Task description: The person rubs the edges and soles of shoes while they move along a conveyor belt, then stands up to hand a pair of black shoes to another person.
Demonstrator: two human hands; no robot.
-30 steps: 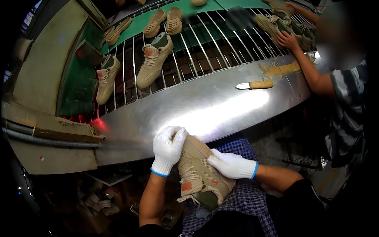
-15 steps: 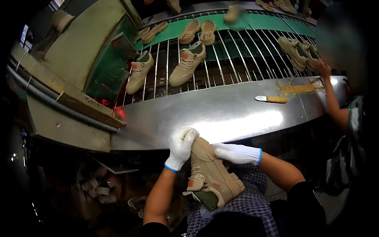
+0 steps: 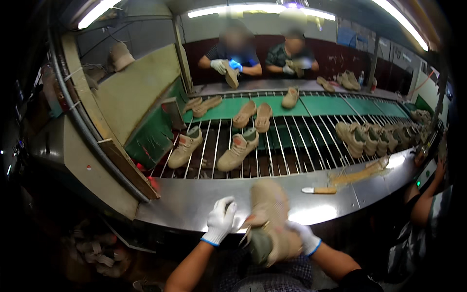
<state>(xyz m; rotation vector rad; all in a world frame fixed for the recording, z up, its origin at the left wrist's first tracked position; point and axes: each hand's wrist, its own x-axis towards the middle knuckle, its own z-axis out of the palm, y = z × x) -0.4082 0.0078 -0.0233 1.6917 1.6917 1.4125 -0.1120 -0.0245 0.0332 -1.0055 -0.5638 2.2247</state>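
Observation:
A tan lace-up shoe (image 3: 273, 207), slightly blurred, is held up in front of me over the bench's near edge. Its toe points away and its dark green lining faces me. My right hand (image 3: 304, 238), in a white knit glove with a blue cuff, grips it along the right side near the heel. Most of those fingers are hidden behind the shoe. To the shoe's left, my left hand (image 3: 221, 220), gloved the same way, is apart from it, fingers loosely bent and holding nothing.
Beyond the metal bench (image 3: 189, 199) runs a rod conveyor carrying two tan shoes (image 3: 238, 150) and, further right, a row of shoes (image 3: 369, 138). Soles (image 3: 244, 114) lie by a green belt (image 3: 321, 104). A wooden-handled knife (image 3: 323, 190) rests on the bench. Co-workers handle shoes opposite.
My left hand has let go of the shoe's toe. The shoe has risen and turned, its toe now pointing forward over the bench. The view has tilted up, showing people opposite.

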